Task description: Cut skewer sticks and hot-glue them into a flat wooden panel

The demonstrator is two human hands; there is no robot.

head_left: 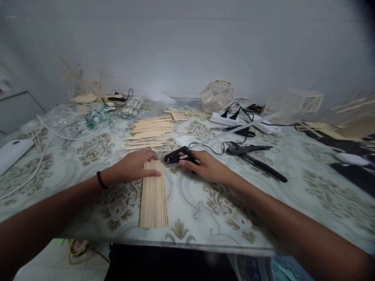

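Observation:
A flat panel of wooden sticks point(154, 203), laid side by side, rests on the patterned tablecloth near the front edge. My left hand point(140, 164) grips the far end of this panel, its thumb on top and its fingers at the far edge. In my right hand point(206, 166) is a black glue gun point(179, 155), its nozzle pointing left, close to the panel's far right corner. A pale glue stick point(216, 136) seems to run out of its back. Beyond the panel lies a spread of loose wooden sticks point(152, 128).
Black-handled pliers point(249, 154) and scissors point(241, 132) lie to the right. A white power strip point(225, 119) with plugs stands behind them. Stick-built frames point(216, 95) line the back. Plastic wrapping point(93, 119) and a white cable point(73, 137) lie at the left.

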